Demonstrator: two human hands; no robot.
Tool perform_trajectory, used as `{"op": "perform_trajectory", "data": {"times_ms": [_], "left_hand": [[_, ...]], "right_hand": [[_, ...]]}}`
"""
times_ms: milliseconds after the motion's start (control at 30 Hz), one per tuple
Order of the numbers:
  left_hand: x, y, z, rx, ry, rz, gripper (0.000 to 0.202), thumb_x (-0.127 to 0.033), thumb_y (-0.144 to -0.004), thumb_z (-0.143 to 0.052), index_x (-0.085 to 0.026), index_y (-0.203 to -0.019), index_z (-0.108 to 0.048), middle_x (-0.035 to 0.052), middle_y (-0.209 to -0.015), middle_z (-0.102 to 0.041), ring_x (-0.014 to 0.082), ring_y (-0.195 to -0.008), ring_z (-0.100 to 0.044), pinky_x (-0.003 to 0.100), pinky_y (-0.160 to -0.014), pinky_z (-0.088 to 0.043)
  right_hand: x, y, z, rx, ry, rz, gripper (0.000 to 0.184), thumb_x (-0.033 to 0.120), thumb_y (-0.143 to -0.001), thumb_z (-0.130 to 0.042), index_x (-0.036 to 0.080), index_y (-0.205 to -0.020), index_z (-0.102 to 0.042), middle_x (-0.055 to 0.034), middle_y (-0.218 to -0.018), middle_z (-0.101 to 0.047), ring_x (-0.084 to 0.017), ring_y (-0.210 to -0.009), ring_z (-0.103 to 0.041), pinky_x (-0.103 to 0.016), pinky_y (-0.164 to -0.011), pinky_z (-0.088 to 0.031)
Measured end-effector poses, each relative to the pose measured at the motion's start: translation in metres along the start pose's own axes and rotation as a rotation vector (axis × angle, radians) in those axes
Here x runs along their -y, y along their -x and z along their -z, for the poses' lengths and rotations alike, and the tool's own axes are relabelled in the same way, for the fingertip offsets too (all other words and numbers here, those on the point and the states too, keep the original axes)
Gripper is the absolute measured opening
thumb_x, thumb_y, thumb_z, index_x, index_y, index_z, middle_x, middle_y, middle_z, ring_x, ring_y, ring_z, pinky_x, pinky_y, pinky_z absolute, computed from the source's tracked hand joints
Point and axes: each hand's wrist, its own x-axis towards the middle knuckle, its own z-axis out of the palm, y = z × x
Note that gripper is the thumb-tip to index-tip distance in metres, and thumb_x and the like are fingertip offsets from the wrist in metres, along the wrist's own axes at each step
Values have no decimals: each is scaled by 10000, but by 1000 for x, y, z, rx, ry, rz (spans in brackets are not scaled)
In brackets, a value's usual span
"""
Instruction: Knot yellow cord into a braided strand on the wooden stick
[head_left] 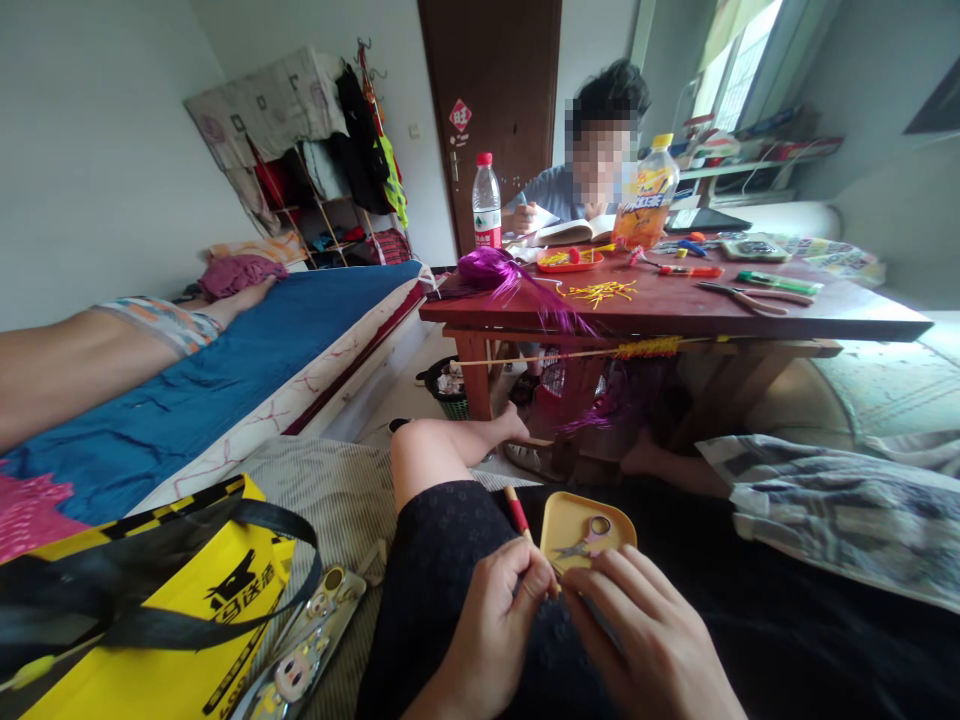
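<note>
My left hand (501, 608) is closed around a slim tan stick with a red band (517, 512), which slants up and away from the fingers. Close on its right, my right hand (637, 622) has thumb and fingers pinched together near the left fingertips. Whatever sits in that pinch is too small to make out. Just beyond both hands, a shallow yellow tray (553, 510) rests on the dark cloth over my lap. Small scissors with pinkish handles (598, 528) lie in the tray, partly behind my right fingers.
Ahead stands a wooden table (675, 310) bearing purple strands (495, 275), yellow bits (600, 292), pliers (750, 297) and bottles (486, 205). A person (551, 190) sits behind it with a book. A yellow bag (172, 610) is at my left, before a blue bed (330, 310) where someone's legs lie.
</note>
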Motion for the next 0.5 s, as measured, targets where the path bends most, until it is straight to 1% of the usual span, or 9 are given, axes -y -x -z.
{"op": "perform_trajectory", "data": {"times_ms": [133, 267, 433, 500], "left_hand": [[0, 0, 0, -7, -5, 6, 358, -435, -870, -377, -165, -654, -466, -12, -635, -444, 121, -636, -415, 209, -632, -328], [-1, 0, 0, -7, 1, 22, 363, -445, -867, -376, -165, -654, -464, -14, -628, -438, 120, -629, -407, 209, -627, -328], [-1, 1, -1, -4, 12, 40, 368, -456, -860, -381, -164, -648, -451, -20, -634, -427, 116, -630, -399, 210, -624, -322], [1, 2, -1, -9, 4, 51, 368, -457, -861, -377, -164, -656, -461, -20, -641, -435, 117, -635, -400, 213, -625, -320]], "right_hand": [[1, 1, -2, -5, 25, -11, 154, 123, -841, -447, 183, -784, -577, -20, -652, -550, -151, -639, -511, -275, -613, -378], [2, 1, -3, -15, 26, -41, 153, 131, -836, -456, 181, -751, -572, -18, -642, -534, -147, -608, -481, -269, -591, -354], [6, 0, -4, -19, -16, -122, 175, 133, -851, -422, 177, -751, -558, -21, -656, -534, -152, -624, -475, -277, -616, -345], [6, 0, -5, -10, -21, -116, 169, 131, -847, -423, 180, -753, -554, -19, -654, -533, -153, -623, -484, -276, -615, -347]]}}
